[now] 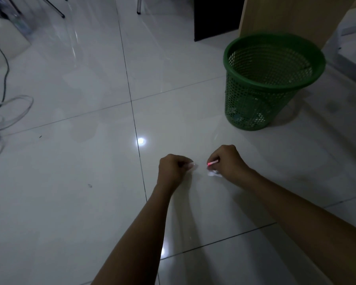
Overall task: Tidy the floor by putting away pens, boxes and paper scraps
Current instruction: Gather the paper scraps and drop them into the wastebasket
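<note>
Gathering scraps: left hand (174, 168) pinches a paper scrap (192, 165); right hand (226, 161) grips a pink pen (213, 162) and another scrap (214, 173). Next, probably the green bin (271, 83) at 1 o'clock

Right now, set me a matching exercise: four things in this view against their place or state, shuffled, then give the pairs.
Things:
1. left hand
2. right hand
3. green basket
4. cables

Places or states:
A. stands upright on the floor tiles, far right, next to a wooden panel
B. pinches a thin pink stick
C. lie looped on the floor at the far left edge
D. fingers curled, a small pale scrap at the fingertips

Pairs: 1-D, 2-B, 3-A, 4-C
</note>
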`<control>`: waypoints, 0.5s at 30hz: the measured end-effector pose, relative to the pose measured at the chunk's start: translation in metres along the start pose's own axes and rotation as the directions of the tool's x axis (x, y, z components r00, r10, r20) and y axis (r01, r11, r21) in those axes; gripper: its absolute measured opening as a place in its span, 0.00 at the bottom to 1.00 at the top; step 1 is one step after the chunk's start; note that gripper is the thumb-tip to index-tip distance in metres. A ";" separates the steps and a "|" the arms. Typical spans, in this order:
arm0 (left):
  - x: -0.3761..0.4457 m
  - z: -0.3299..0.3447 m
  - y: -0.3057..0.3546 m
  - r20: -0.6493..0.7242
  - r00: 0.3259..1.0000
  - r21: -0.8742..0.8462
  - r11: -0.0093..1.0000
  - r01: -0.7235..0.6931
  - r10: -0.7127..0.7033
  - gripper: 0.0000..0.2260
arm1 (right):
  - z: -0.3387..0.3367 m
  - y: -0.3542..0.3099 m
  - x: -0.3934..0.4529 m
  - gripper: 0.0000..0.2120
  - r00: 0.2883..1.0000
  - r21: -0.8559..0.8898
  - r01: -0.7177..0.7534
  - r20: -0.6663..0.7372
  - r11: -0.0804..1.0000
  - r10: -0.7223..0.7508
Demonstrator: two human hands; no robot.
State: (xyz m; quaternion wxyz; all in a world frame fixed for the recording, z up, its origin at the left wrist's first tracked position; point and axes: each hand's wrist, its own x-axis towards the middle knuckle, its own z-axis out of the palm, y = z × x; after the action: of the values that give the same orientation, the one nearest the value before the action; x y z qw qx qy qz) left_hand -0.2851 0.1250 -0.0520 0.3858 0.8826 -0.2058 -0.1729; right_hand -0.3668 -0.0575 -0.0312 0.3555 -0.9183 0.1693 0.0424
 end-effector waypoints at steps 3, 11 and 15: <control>0.016 -0.012 0.017 -0.100 0.993 -0.075 0.996 0.052 -0.059 0.06 | -0.020 -0.017 0.014 0.06 0.995 0.008 0.056 -0.088 0.998 -0.055; 0.066 -0.043 0.092 -0.234 0.959 -0.529 0.849 0.012 -0.160 0.09 | -0.111 -0.080 0.033 0.11 0.927 0.278 0.143 -0.373 0.950 -0.031; 0.085 -0.044 0.151 -0.234 0.965 -0.664 0.745 -0.068 -0.120 0.12 | -0.173 -0.084 0.041 0.11 0.816 0.267 0.174 -0.578 0.948 0.014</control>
State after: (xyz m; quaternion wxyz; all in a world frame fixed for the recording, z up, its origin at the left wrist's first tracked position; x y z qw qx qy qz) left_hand -0.2263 0.0159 0.0776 0.6965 0.7041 -0.0651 -0.1223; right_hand -0.3072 -0.1261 0.1428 0.4283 -0.8278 0.2333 -0.2773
